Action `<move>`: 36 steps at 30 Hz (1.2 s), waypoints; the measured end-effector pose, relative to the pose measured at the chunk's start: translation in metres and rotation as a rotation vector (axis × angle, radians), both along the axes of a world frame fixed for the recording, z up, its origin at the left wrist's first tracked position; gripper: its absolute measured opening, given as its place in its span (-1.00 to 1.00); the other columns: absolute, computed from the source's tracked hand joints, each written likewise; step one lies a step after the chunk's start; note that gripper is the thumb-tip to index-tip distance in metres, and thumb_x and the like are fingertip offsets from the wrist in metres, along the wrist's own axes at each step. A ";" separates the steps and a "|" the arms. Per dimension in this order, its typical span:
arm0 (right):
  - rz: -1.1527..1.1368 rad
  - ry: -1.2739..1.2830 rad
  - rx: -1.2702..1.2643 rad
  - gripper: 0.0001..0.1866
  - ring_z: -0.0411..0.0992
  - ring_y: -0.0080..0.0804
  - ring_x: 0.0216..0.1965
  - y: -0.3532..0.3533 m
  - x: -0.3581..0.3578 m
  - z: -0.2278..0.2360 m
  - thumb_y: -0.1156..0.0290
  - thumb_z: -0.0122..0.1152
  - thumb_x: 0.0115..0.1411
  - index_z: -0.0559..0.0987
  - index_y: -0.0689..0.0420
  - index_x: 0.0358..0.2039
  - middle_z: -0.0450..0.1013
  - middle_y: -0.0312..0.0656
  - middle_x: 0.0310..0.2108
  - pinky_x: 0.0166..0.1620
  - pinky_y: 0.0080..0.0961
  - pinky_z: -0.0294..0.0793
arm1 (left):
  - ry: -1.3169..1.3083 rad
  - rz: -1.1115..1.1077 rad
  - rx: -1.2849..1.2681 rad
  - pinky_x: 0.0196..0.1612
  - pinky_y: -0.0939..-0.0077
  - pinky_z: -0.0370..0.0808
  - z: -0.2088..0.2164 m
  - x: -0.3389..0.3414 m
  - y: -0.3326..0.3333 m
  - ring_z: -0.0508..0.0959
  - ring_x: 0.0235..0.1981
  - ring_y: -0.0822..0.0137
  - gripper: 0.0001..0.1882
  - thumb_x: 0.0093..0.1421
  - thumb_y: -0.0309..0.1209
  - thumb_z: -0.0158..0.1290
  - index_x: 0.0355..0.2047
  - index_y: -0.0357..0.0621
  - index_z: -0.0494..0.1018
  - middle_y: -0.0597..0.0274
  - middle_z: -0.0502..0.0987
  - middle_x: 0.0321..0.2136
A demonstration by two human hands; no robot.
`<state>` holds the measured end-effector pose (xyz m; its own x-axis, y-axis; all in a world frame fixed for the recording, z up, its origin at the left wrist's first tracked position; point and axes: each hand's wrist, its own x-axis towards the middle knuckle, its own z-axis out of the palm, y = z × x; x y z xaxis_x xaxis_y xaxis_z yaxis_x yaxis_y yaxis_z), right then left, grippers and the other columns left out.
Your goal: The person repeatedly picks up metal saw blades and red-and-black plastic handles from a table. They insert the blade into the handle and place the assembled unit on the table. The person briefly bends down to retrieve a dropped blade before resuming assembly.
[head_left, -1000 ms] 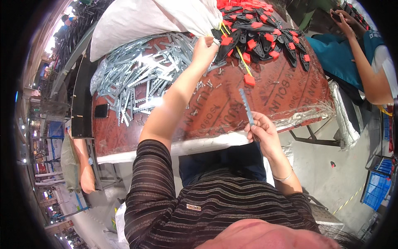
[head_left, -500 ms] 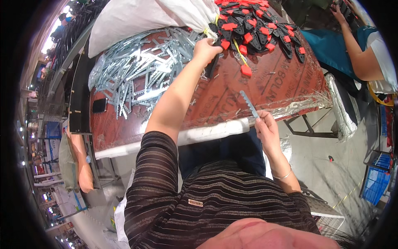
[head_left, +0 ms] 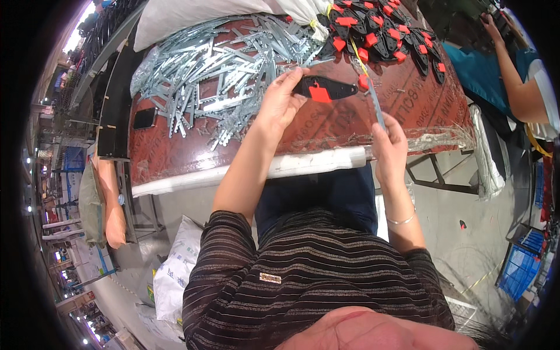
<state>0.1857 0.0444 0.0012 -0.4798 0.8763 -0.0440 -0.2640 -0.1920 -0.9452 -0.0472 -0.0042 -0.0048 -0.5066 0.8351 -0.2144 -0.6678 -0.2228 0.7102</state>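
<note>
My left hand [head_left: 283,98] is closed on one end of a flat black plastic piece with a red tab [head_left: 326,90], held above the table. In my right hand [head_left: 389,140] a thin grey toothed metal strip [head_left: 374,102] is pinched near its lower end and points up and away from me. The black piece's pointed tip lies a little left of the strip, and the two are apart. Left of my left hand spreads a heap of similar metal strips [head_left: 221,79]. Beyond my hands lies a pile of black pieces with red tabs [head_left: 373,35].
A white sack [head_left: 198,17] lies behind the strips on the reddish-brown table [head_left: 326,131]. A dark phone-like rectangle [head_left: 144,118] rests at the table's left. White padding [head_left: 315,162] covers the near edge. A person in teal [head_left: 519,70] works at the right; a blue crate [head_left: 522,262] stands on the floor.
My left hand has drawn back from the pile and now holds a black piece with a red tab. My right hand has risen slightly with the metal strip.
</note>
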 end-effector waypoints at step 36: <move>0.536 -0.222 -0.020 -0.78 -0.02 -0.80 -0.66 -0.070 -0.002 0.010 0.38 -0.10 0.29 0.45 0.27 -0.27 0.08 -0.54 -0.68 -0.59 -0.77 -0.09 | -0.703 0.164 0.563 0.07 0.17 0.30 0.008 0.031 -0.078 0.38 -0.06 0.18 -0.55 0.26 -0.29 -0.13 0.06 -0.35 0.20 0.05 0.37 -0.13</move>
<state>0.1837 -0.0252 0.0117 -0.8339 0.5111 -0.2083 0.0793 -0.2627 -0.9616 -0.0163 -0.0825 0.0033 -0.5346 0.8389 -0.1016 -0.8349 -0.5430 -0.0901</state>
